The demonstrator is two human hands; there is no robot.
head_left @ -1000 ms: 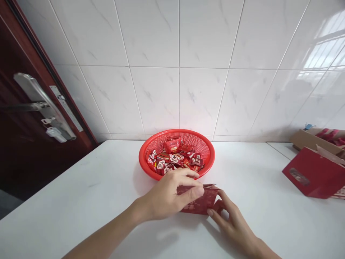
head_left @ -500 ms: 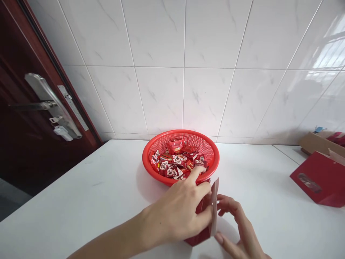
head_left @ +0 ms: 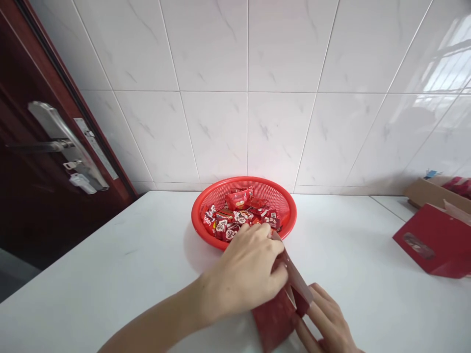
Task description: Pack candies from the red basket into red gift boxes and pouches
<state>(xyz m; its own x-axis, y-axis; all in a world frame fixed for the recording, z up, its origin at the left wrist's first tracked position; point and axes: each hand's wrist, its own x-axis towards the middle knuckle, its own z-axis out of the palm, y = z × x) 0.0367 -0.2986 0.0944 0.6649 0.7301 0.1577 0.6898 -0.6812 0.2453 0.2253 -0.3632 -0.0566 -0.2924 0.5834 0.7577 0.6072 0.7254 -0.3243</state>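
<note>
One red box (head_left: 272, 321): left hand (head_left: 248, 269) and right hand (head_left: 328, 319) are grasping it. One red basket (head_left: 196, 218), holding sweets (head_left: 237, 200), is standing behind on the bench (head_left: 125, 274).

- Your left hand (head_left: 245, 274) shows its back, fingers (head_left: 273, 246) curled, thumb (head_left: 278, 278) nearer you.
- Your left forearm (head_left: 162, 314) slants down-left behind those fingers.
- Your right hand (head_left: 329, 318) lies right of that thumb, fingers pointing up-left.
</note>
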